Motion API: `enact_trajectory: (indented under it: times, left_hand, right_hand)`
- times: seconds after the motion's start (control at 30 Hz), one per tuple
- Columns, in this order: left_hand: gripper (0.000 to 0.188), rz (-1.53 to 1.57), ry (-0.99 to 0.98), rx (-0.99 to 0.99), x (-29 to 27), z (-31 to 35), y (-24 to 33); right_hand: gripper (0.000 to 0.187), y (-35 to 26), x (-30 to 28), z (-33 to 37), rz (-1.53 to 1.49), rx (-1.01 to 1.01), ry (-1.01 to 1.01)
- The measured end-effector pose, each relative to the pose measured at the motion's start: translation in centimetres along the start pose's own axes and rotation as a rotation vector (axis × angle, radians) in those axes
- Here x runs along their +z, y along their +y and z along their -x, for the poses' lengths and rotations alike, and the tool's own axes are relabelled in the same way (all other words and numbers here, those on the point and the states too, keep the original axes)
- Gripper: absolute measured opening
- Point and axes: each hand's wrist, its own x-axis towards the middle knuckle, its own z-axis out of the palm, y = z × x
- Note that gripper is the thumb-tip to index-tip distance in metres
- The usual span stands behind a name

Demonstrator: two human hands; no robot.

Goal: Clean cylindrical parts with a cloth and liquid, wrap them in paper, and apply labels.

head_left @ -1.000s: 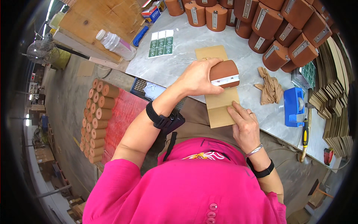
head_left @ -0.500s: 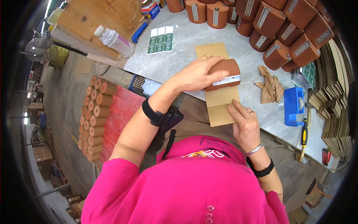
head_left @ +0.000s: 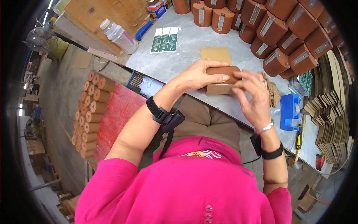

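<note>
A reddish-brown cylinder (head_left: 223,71) lies on a tan cardboard strip (head_left: 215,54) at the near part of the table. My left hand (head_left: 201,76) is closed over its left end, thumb along the near side. The strip's near flap (head_left: 220,89) stands folded up against the cylinder, covering the metal bar on that side. My right hand (head_left: 255,90) bends around the right end, its fingers at the cylinder and the flap's edge. The far end of the strip lies flat on the table. Crumpled brown paper (head_left: 274,94) sits just beyond my right hand, partly hidden by it.
Stacked brown cylinders with metal bars (head_left: 269,28) fill the far right. Folded cardboard (head_left: 330,108), a blue tape dispenser (head_left: 289,115) and a hammer (head_left: 298,140) lie at right. Green labels (head_left: 164,42) and a plastic bottle (head_left: 118,36) are far left; more cylinders (head_left: 91,112) are piled lower left.
The near end of the cardboard strip has gone from flat to folded up against the cylinder. My right hand has moved up from the strip to the cylinder's right end.
</note>
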Motion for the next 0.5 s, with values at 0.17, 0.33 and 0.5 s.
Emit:
enact_trajectory:
  times: [0.17, 0.33, 0.5]
  left_hand:
    - [0.044, -0.029, -0.068, 0.042, -0.7, -0.2, 0.1]
    - [0.048, 0.471, -0.093, -0.122, -0.8, 0.4, 0.3]
    - [0.047, 0.347, 0.088, -0.002, 0.9, 2.3, -0.5]
  right_hand:
    - [0.016, 1.4, 0.8, -2.3, -0.196, 0.150, -0.052]
    - [0.017, 1.4, 1.2, -2.1, -0.202, 0.217, -0.040]
    - [0.019, 1.2, 1.5, -2.4, -0.230, 0.286, -0.017]
